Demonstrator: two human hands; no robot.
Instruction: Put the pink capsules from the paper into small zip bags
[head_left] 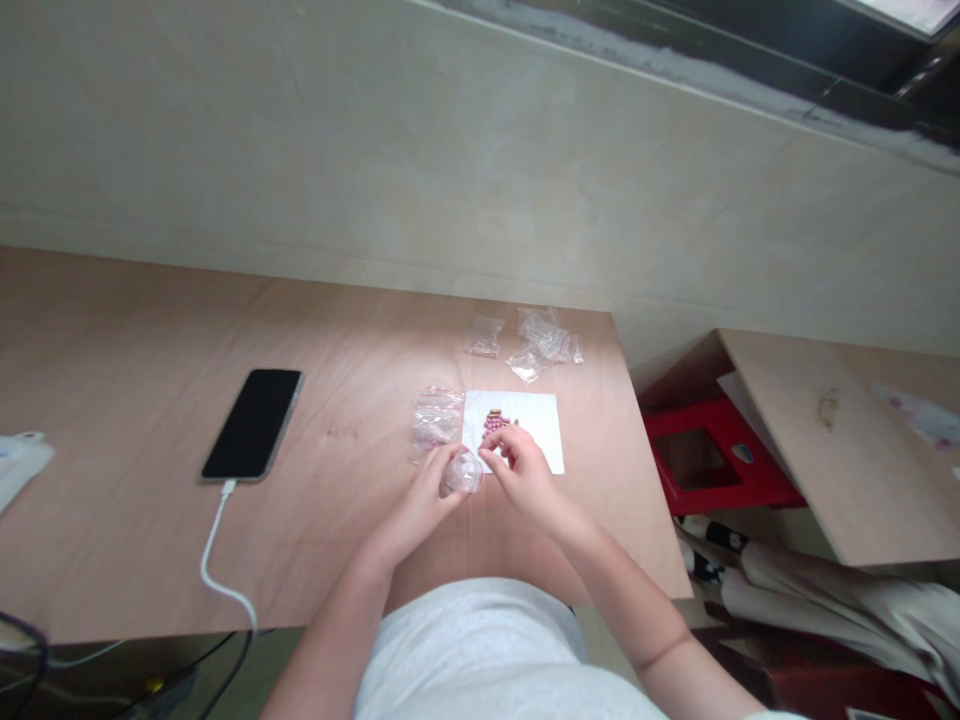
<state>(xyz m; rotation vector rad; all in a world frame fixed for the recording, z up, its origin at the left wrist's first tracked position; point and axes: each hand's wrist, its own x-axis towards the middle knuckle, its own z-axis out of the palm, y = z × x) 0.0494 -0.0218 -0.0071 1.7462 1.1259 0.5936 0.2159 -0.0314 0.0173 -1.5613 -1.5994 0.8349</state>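
Observation:
My left hand (pixel 426 496) is closed around a small, crinkly clear plastic piece (pixel 463 473), possibly a bag; its exact kind is hard to tell. Just to its right, my right hand (pixel 525 472) has thumb and forefinger pinched together, and whatever is between them is too small to see. Beneath the right fingers lies a white square sheet (pixel 546 432). On it sits a cluster of pink beads (pixel 495 424) with a gold-coloured piece (pixel 494 412) at its top, partly covered by my hand. A clear zip bag (pixel 437 412) rests beside the sheet, behind my left hand.
Clear plastic bags (pixel 546 340) and a smaller bag (pixel 485 336) lie toward the wall. A phone (pixel 253 425) with a white cable (pixel 212 550) is on the left. Past the table's right edge are a red stool (pixel 720 440), another table (pixel 847 450) and a person's legs (pixel 825 610).

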